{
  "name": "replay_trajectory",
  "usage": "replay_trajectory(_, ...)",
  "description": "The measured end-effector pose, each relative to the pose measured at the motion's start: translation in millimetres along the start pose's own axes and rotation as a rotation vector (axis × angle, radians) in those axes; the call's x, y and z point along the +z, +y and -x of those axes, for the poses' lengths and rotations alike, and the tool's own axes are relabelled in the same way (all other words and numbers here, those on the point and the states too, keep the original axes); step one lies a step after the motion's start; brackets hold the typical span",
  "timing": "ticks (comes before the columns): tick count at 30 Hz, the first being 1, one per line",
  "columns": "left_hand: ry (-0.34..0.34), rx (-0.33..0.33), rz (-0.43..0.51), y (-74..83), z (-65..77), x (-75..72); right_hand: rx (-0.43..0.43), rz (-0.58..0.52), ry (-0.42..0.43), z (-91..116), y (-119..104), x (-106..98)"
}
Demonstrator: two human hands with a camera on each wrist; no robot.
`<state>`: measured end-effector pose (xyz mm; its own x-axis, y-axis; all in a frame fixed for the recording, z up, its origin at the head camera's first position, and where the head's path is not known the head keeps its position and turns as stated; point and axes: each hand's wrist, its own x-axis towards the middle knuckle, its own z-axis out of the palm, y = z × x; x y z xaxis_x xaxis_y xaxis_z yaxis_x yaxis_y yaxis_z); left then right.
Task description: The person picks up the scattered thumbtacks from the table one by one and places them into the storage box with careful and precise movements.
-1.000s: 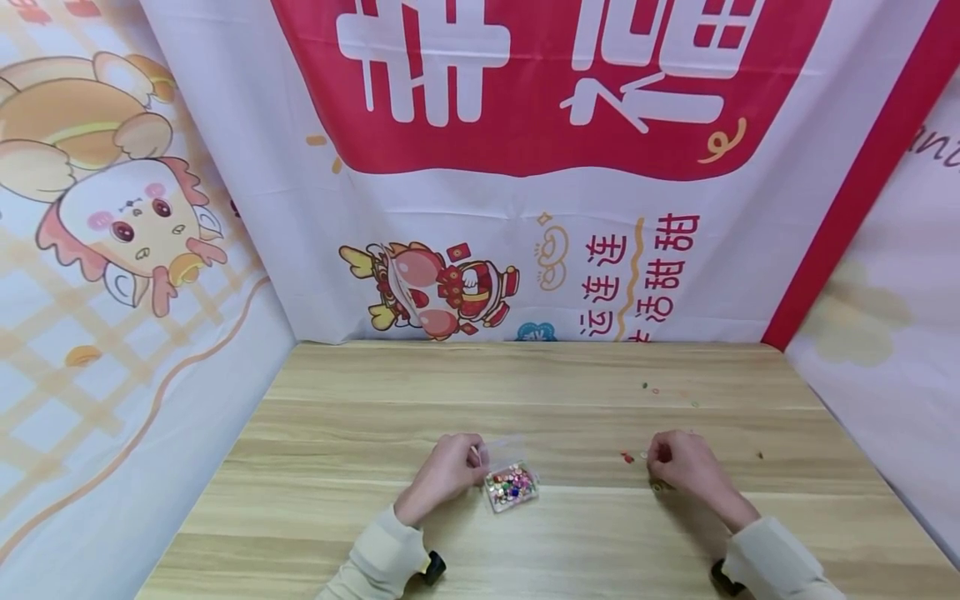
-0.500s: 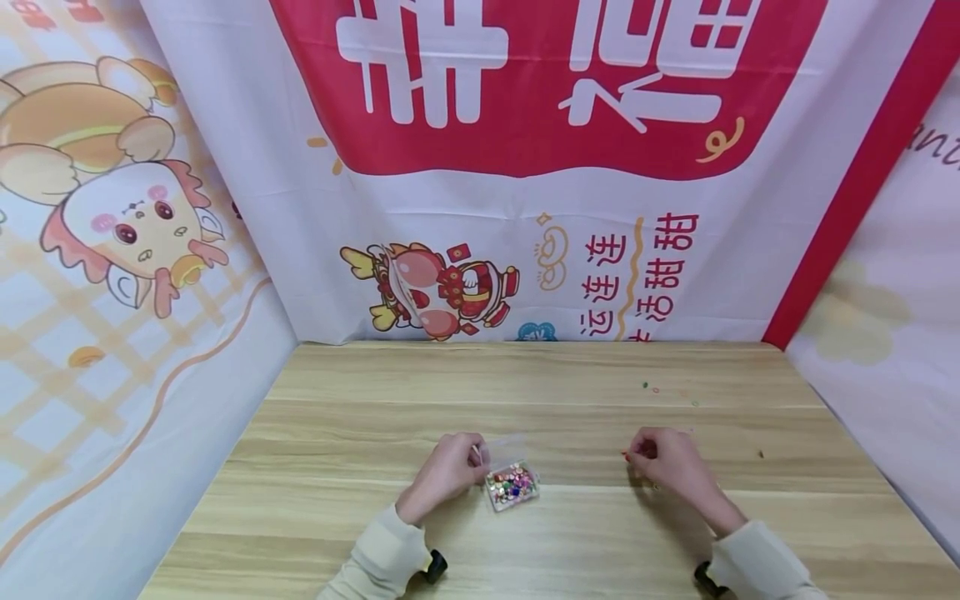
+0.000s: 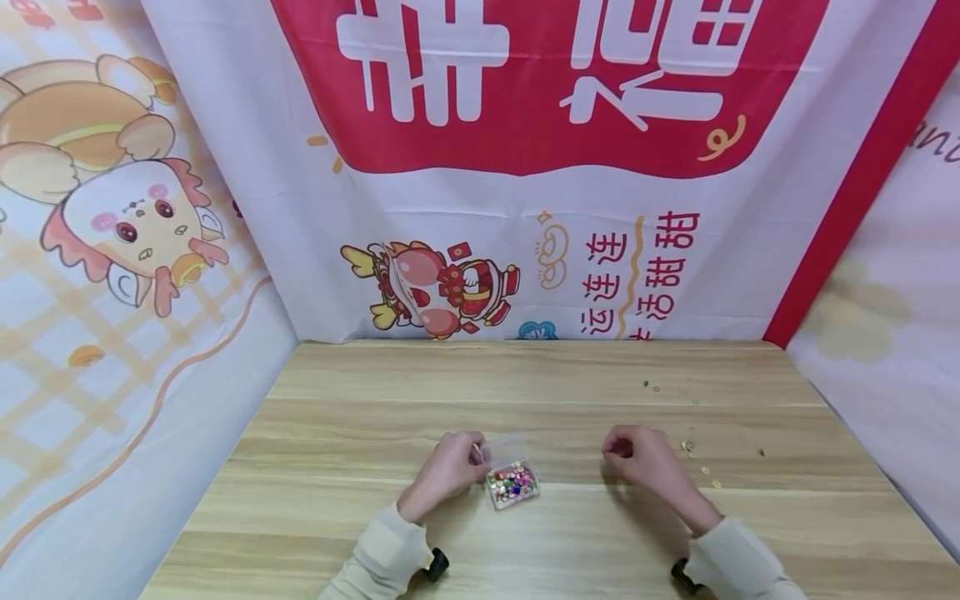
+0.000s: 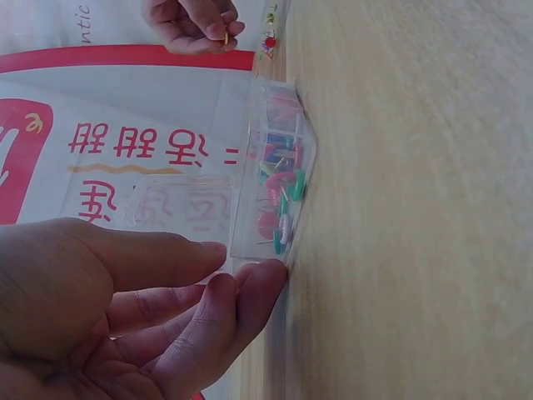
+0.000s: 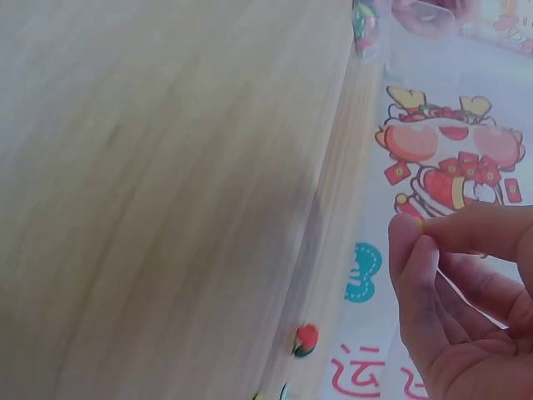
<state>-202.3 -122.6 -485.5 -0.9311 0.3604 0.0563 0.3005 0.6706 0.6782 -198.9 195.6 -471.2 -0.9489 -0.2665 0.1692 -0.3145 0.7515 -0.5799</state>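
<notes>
A small clear plastic box (image 3: 513, 485) of colourful thumbtacks stands on the table, its lid raised. My left hand (image 3: 450, 467) pinches the box at the lid side; in the left wrist view, thumb and fingertips (image 4: 265, 279) meet at its edge. Coloured tacks (image 4: 283, 187) show through the clear wall. To the right, my right hand (image 3: 648, 462) is over the table, pinching a small gold-yellow thumbtack (image 4: 225, 38) between thumb and fingertips. A red tack (image 5: 306, 340) lies on the table near that hand; in the head view the hand hides it.
Several loose tacks (image 3: 705, 472) are scattered right of my right hand. A brown one (image 3: 761, 452) lies further right, and a few small green and pink ones (image 3: 647, 384) lie farther back. A printed cloth (image 3: 525, 250) hangs at the table's back edge.
My right hand has moved left toward the box, uncovering loose tacks behind it and covering the red one. The left hand and the box have stayed in place.
</notes>
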Motion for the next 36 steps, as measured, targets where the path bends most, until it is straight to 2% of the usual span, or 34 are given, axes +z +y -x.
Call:
replay_trajectory(12,0.002,-0.006,-0.006,0.9,0.0,0.0,-0.084,-0.081,-0.044,-8.4,-19.9,16.8)
replay_trajectory(25,0.004,-0.001,-0.028,-0.7,-3.0,1.4,-0.020,-0.179,-0.119,-13.0,-42.0,36.8)
replay_trajectory(36,0.005,-0.004,-0.033,0.8,-3.2,1.9,-0.078,-0.250,-0.152,-12.6,-52.1,55.0)
